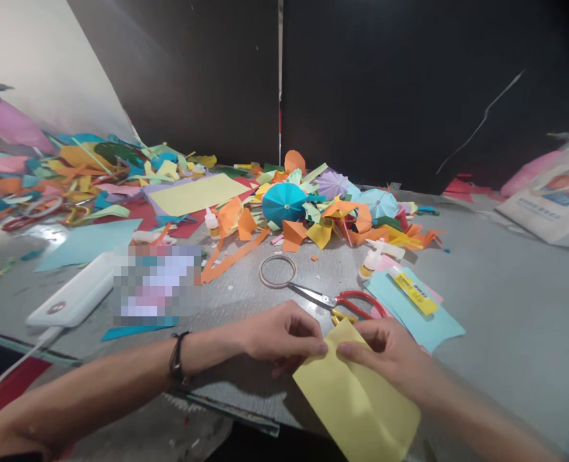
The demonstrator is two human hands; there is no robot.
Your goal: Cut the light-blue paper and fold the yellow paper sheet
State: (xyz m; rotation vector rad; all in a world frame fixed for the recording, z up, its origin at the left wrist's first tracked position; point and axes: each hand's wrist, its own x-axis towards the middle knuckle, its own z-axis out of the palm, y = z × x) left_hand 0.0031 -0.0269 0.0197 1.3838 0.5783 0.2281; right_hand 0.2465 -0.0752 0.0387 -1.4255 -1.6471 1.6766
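Note:
Between my two hands is a sheet of yellow paper [361,404], tilted over the front of the table. My left hand [284,337] pinches its upper left edge with thumb and fingers. Close beside it, my right hand [394,353] grips the same sheet near the top, thumb on the front face. Just beyond the hands lie scissors with red handles [356,301], their blades pointing left. A yellow-handled tool [342,316] shows partly beneath them. A roll of thin tape [277,272] rests near the blade tips.
Light blue paper [438,330] with a yellow glue stick [415,292] lies to the right, by a glue bottle [371,262]. Paper scraps and folded pieces, including a blue paper umbrella [284,204], heap along the back. A white power bank [75,289] with a cable sits left.

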